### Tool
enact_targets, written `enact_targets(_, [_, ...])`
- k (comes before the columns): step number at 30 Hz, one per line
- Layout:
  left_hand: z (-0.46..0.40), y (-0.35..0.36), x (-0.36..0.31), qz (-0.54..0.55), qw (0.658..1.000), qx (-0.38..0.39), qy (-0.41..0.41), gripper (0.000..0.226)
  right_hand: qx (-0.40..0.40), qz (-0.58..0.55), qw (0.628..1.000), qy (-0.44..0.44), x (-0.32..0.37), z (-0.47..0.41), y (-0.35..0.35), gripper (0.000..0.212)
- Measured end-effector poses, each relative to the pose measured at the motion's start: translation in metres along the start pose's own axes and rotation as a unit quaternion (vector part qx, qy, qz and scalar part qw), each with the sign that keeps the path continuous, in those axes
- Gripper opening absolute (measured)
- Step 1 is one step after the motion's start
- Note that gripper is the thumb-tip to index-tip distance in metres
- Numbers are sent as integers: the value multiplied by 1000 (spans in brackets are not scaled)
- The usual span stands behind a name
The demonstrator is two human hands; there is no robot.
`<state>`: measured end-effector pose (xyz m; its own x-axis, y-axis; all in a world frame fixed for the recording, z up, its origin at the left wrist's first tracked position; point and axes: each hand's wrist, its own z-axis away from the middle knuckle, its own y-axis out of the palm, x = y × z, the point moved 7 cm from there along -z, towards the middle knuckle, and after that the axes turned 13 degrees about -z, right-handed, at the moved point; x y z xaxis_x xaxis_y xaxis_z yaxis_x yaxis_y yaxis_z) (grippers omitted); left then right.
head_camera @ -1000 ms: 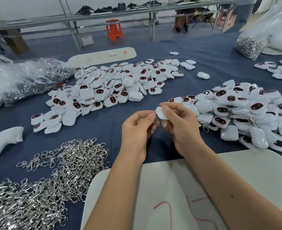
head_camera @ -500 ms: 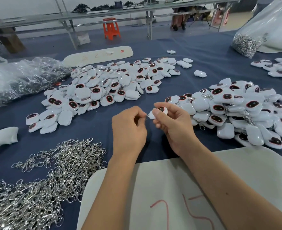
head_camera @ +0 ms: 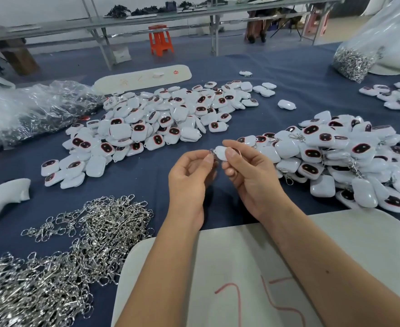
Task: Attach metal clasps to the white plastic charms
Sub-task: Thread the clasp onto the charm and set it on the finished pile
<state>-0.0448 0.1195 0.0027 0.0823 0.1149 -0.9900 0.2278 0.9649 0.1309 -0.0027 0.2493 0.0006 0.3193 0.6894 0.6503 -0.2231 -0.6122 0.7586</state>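
My right hand [head_camera: 250, 175] pinches a white plastic charm [head_camera: 220, 152] between thumb and fingers above the blue table. My left hand [head_camera: 189, 178] pinches a small metal clasp [head_camera: 212, 151] right at the charm's left end; most of the clasp is hidden by my fingers. A heap of loose metal clasps [head_camera: 59, 251] lies at the near left. A pile of bare white charms [head_camera: 151, 121] with dark faces spreads across the middle. A second pile of charms [head_camera: 342, 156], some with clasps showing, lies to the right.
A white board [head_camera: 265, 267] with red marks lies under my forearms. Clear plastic bags [head_camera: 29, 109] sit at the left, a bag of clasps [head_camera: 354, 62] at the far right. A white moulded piece [head_camera: 1, 199] rests at the left edge, a long white board [head_camera: 142, 79] behind the piles.
Both hands stayed together in front of me. The charm was turned in my right hand, and my left fingers shifted to its left end with the clasp.
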Motion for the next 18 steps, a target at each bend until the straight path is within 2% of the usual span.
enact_targets(5, [2, -2, 0, 103, 994, -16, -38, 15, 11, 34, 999, 17, -7, 1, 3, 23])
enact_targets(10, [-1, -10, -2, 89, 994, -58, -17, 20, 20, 64, 997, 27, -10, 3, 5, 29])
enact_targets(12, [-3, -15, -4, 40, 996, -76, 20, 21, 19, 64, 997, 25, -8, 3, 5, 31])
enact_targets(14, [-5, -23, -11, -66, 990, -100, 80, 22, 9, 59, 998, 21, -7, 3, 4, 30])
enact_targets(18, [-3, -22, -29, -278, 934, -91, 204, 21, -11, 25, 999, 25, -6, 3, 0, 24])
